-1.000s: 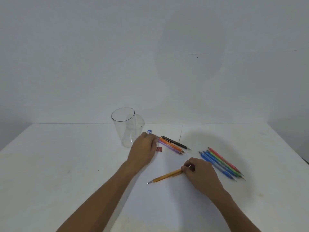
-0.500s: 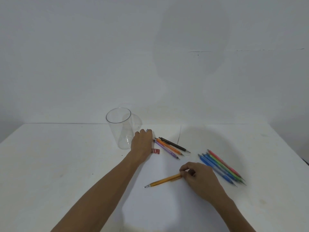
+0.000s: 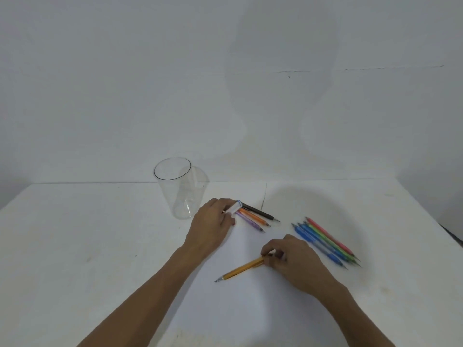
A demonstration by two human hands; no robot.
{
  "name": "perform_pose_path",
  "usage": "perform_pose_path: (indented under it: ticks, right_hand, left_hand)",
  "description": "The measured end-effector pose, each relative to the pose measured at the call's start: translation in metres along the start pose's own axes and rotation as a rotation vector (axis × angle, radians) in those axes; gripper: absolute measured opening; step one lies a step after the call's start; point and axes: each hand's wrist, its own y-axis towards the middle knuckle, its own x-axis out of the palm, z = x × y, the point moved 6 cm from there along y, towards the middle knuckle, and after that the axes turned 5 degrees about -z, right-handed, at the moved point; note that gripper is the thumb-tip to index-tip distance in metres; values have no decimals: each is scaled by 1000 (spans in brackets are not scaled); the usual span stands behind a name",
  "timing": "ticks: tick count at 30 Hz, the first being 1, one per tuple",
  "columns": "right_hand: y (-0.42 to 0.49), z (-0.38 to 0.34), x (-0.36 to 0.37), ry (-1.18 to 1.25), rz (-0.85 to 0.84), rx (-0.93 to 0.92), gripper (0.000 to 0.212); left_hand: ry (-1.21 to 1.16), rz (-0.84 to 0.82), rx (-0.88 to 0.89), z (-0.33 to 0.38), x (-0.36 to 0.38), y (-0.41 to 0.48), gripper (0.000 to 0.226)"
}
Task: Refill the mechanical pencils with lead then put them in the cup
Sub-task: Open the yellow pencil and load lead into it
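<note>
standing upright, clear cup point(image 3: 179, 194) near pencils point(image 3: 253, 217)

On the desk point(image 3: 100, 246), the left hand point(image 3: 213, 229) holds a white lead case point(image 3: 234, 209) at 4 o'clock from the cup point(image 3: 179, 194); the right hand point(image 3: 295, 261) pinches a yellow pencil point(image 3: 240, 270) pointing toward 8 o'clock.

left grip point(image 3: 210, 229): bare | right grip point(image 3: 298, 264): bare | forearms point(image 3: 150, 284): bare, uncovered to frame edge

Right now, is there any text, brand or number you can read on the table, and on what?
No text is readable.
White case in the left hand: a blue mark, too blurred to read.
Yellow pencil, loose pencils, clear cup: no print shows.
</note>
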Motion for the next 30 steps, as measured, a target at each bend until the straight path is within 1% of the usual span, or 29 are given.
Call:
perform_pose_path:
  ticks: [3, 12, 19, 22, 23, 25, 27, 30]
  right_hand:
    - [-5, 1, -2, -38, -33, 2, 12]
    - [-20, 3, 0, -83, -98, -6, 16]
    - [-25, 0, 2, -71, -92, -5, 20]
    - [-26, 1, 3, -62, -84, 2, 20]
    - [-27, 1, 4, -61, -83, 6, 19]
    - [-27, 2, 4, -51, -79, 13, 18]
    - [-29, 3, 3, -37, -81, 8, 17]
    - [-30, 1, 0, 48, -80, -25, 19]
  left_hand:
    - [16, -18, 57, 7, 7, -25, 27]
    - [224, -15, 172, 20, 32, -64, 25]
    - [242, -46, 173, 20, 38, -72, 16]
    - [241, -27, 182, 24, 36, -73, 15]
    - [227, -16, 189, 27, 35, -74, 16]
    - [171, -9, 204, 39, 32, -79, 27]
    - [102, -75, 174, 52, 34, -86, 36]
    - [54, -235, 85, 63, 45, -93, 43]
